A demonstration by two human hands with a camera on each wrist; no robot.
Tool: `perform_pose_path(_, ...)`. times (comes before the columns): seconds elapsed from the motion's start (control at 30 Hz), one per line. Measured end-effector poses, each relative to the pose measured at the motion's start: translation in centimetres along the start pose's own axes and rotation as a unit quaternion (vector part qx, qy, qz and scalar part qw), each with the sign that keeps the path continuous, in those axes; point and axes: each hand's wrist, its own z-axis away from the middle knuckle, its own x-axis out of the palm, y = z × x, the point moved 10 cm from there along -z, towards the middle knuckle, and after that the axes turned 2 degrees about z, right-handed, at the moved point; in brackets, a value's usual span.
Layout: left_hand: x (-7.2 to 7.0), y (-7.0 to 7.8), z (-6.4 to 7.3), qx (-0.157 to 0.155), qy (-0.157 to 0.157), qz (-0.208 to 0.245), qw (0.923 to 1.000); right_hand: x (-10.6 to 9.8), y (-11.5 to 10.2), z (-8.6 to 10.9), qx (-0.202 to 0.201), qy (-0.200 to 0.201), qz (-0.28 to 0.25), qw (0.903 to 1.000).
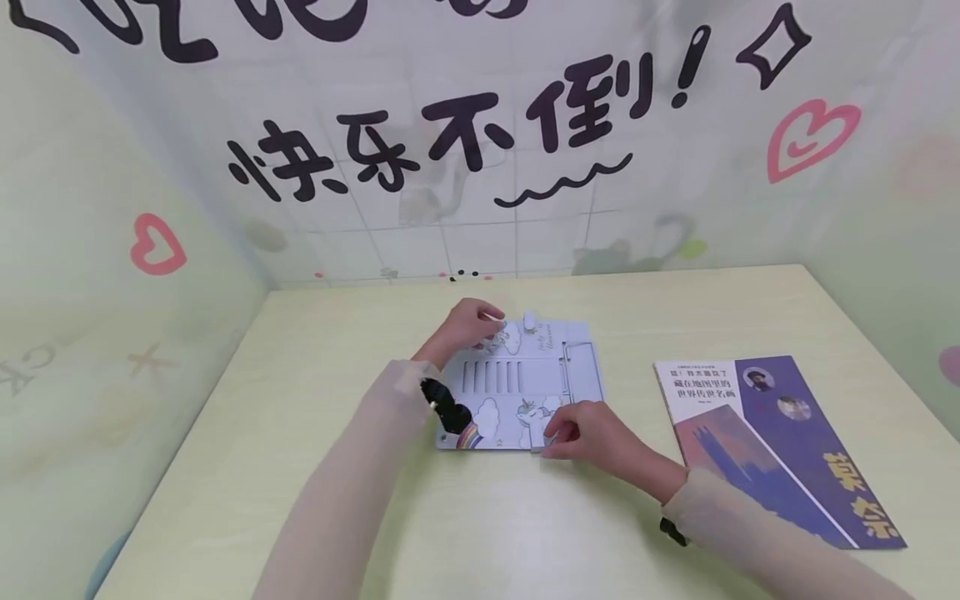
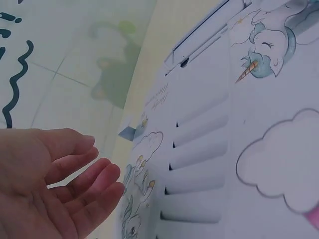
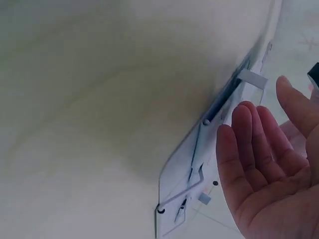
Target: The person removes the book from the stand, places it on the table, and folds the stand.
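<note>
A white book stand (image 1: 491, 379) printed with unicorns, clouds and a rainbow lies on the table, with a row of slots (image 2: 197, 174) across its middle. My left hand (image 1: 465, 325) is over its far left corner, fingers loosely bent and nothing between them in the left wrist view. By the near edge, my right hand (image 1: 596, 433) has its fingers softly curved beside a small page-clip tab (image 3: 254, 78). The right wrist view shows that palm bare. Another small tab (image 1: 529, 321) stands at the far edge. A hinged support frame (image 1: 585, 371) lies along the right side.
To the right, a purple and white book (image 1: 776, 450) lies on the pale wooden table (image 1: 315, 525), partly under my right forearm. A printed backdrop (image 1: 450, 242) with lettering stands behind the table, and printed side walls rise at both sides.
</note>
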Motion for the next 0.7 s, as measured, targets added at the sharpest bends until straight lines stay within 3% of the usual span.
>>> perform_pose_path(0.17,2.0,0.5,-1.5,0.004,0.008,0.001,1.0000,0.5,0.5,-0.4,0.004,0.022,0.003,0.9997)
perform_pose_path(0.3,2.8,0.4,-2.0,0.005,0.012,0.011,0.9999,0.6,0.3,-0.6,-0.004,0.024,-0.001,0.9997)
perform_pose_path(0.7,3.6,1.0,-2.3,0.021,0.051,-0.005,0.9985,0.5,0.8,-0.8,0.006,0.022,-0.011,0.9997)
